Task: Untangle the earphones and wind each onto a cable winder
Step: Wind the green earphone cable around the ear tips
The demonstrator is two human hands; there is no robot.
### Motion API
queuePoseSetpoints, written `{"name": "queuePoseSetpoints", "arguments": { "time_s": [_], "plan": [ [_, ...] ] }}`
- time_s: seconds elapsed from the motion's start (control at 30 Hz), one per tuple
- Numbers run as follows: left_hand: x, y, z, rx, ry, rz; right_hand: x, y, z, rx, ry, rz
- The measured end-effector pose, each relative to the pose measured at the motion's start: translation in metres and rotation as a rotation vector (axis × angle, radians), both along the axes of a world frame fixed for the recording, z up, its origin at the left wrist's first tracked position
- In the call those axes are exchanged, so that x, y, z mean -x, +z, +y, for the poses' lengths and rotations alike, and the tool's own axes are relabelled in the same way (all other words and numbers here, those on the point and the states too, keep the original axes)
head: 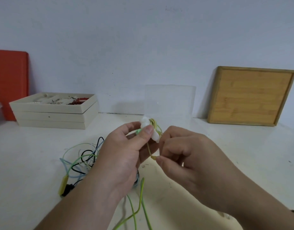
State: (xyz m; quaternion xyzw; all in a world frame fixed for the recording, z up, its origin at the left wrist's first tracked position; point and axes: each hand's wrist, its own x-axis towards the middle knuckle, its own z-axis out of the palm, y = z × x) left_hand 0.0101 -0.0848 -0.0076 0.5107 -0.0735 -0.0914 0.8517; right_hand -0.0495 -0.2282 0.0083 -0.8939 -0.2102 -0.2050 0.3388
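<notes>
Yellow-green earphone cable partly wound on white winder mid-frame, pinched by left hand; right hand pinches its end; tangled earphones lower left on counter remain

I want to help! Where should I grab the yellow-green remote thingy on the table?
Pinch the yellow-green inline remote across its narrow sides, coming from above. It's a slim bar lying flat on the table, left of the left hand, at the edge of the tangled cables.

single head-worn view, facing forward and down, close above table
</notes>
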Motion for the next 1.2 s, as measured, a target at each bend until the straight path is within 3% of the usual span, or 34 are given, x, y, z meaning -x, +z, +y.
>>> {"name": "queuePoseSetpoints", "arguments": {
  "time_s": [0.13, 0.27, 0.53, 0.73, 1.03, 1.2],
  "plan": [
    [0.0, 0.0, 0.001, -0.05, 0.093, -0.029, 0.001, 0.0, 0.001, 0.037, 0.009, -0.007],
    [-0.002, -0.002, 0.002, -0.082, 0.034, -0.133, 0.002, 0.003, 0.003, -0.015, 0.004, -0.009],
    [-0.002, -0.007, 0.002, -0.35, -0.052, -0.274, 0.001, 0.012, -0.002, -0.651, 0.073, 0.252],
    [0.0, -0.001, -0.002, -0.116, -0.081, -0.046, -0.005, 0.012, -0.01, -0.902, 0.064, 0.312],
    [0.001, -0.004, -0.004, -0.105, -0.058, -0.097, -0.006, 0.013, -0.011, -0.954, 0.02, 0.306],
    [0.001, -0.006, -0.005, -0.116, -0.02, -0.149, -0.003, 0.011, -0.01, -0.846, 0.12, 0.307]
  ]
}}
